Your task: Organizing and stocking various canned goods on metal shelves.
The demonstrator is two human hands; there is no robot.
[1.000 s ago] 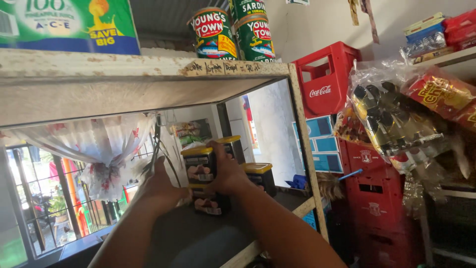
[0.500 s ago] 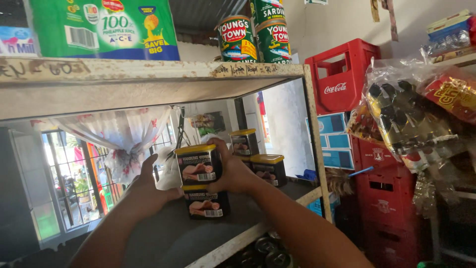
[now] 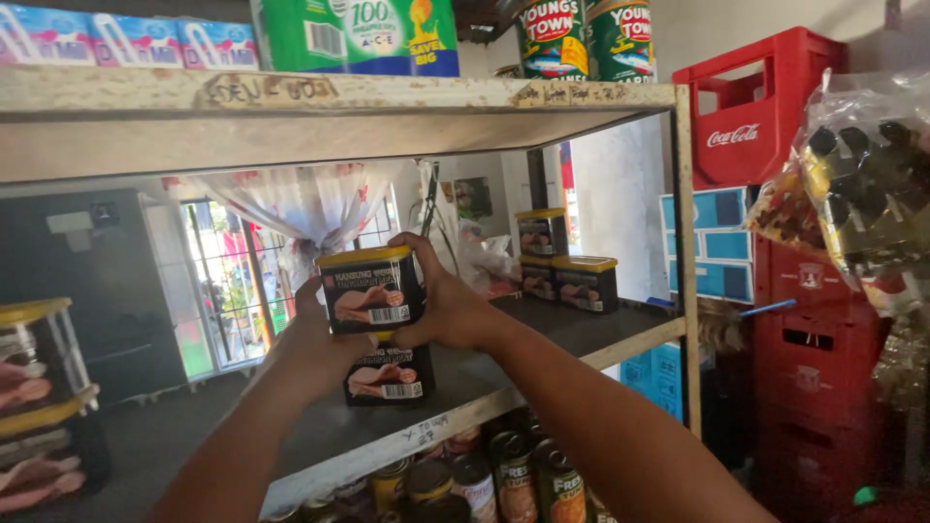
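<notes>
Head view: upper black tin (image 3: 371, 291) with yellow lid, clamped by its flat sides between left hand (image 3: 312, 341) and right hand (image 3: 448, 305), grip pressed firmly, directly over lower tin (image 3: 389, 376) on the shelf (image 3: 542, 334); probably rigid, dense, smooth-walled, best held mid-body.

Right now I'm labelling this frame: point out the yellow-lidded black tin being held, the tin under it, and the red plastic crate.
Held yellow-lidded black tin (image 3: 371, 291), head view, front label.
Lower black tin (image 3: 389, 376), head view, label.
Red plastic crate (image 3: 751, 107), head view, side wall.
</notes>
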